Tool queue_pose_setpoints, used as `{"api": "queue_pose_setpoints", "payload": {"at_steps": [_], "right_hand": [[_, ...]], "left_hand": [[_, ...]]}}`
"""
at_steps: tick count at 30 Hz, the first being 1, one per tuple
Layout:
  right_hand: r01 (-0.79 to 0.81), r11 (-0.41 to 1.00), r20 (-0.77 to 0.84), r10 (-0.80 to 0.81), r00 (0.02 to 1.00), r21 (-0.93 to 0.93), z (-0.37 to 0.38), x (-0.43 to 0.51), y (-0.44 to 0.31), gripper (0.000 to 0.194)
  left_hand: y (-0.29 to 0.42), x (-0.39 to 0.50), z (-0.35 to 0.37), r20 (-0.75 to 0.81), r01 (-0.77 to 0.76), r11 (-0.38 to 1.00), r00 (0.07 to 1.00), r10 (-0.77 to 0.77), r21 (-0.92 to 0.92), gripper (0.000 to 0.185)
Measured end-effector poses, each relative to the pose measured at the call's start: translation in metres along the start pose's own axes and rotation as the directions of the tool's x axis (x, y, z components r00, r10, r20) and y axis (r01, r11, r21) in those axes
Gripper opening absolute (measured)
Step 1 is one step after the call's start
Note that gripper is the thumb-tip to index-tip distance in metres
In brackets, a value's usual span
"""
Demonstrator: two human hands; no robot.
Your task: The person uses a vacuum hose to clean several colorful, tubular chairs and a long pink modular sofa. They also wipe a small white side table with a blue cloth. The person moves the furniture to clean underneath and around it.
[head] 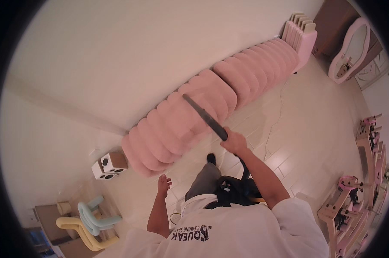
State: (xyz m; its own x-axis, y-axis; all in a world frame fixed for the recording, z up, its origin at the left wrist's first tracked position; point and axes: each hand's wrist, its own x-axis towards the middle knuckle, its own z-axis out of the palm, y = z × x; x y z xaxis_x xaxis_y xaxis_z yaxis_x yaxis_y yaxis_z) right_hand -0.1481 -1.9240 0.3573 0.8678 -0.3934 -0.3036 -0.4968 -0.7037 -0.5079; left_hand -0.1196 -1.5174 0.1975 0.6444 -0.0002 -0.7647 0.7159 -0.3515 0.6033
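My right hand grips the dark grey wand of a vacuum cleaner, which slants up and to the left. The wand's narrow tip lies over a pink, channel-tufted upholstered bench; whether it touches the fabric I cannot tell. A black hose runs down from behind my right wrist towards my waist. My left hand hangs free near the bench's lower left end, holding nothing, its fingers apart.
A second pink bench continues along the wall, with stacked pink panels beyond. Two white speakers stand at left, above tubular blue and yellow chairs. Wooden Pilates reformers line the right. A cable crosses the floor.
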Motion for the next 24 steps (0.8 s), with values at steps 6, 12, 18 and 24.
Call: {"api": "queue_pose_setpoints", "payload": {"at_steps": [6,12,18,24], "right_hand": [[-0.146,0.989,0.178,0.147,0.973,-0.019,-0.063,-0.077,0.083,0.055],[-0.351,0.905,0.195,0.309,0.931,0.242,-0.157,-0.096,0.110,0.052],[-0.266,0.941,-0.007,0.273,0.962,0.208,-0.132,0.015,0.115,0.055],[-0.392,0.890,0.139,0.368,0.919,0.231,-0.140,-0.009,0.177,0.058]], "left_hand": [[0.053,0.047,0.034,0.010,0.089,0.984,0.996,-0.091,0.154,0.044],[0.141,0.103,0.097,0.071,-0.055,0.951,0.997,0.035,0.304,0.046],[0.267,0.181,0.188,0.264,-0.338,0.841,0.933,0.243,0.422,0.042],[0.370,0.214,0.277,0.417,-0.524,0.787,0.827,0.378,0.325,0.043]]}}
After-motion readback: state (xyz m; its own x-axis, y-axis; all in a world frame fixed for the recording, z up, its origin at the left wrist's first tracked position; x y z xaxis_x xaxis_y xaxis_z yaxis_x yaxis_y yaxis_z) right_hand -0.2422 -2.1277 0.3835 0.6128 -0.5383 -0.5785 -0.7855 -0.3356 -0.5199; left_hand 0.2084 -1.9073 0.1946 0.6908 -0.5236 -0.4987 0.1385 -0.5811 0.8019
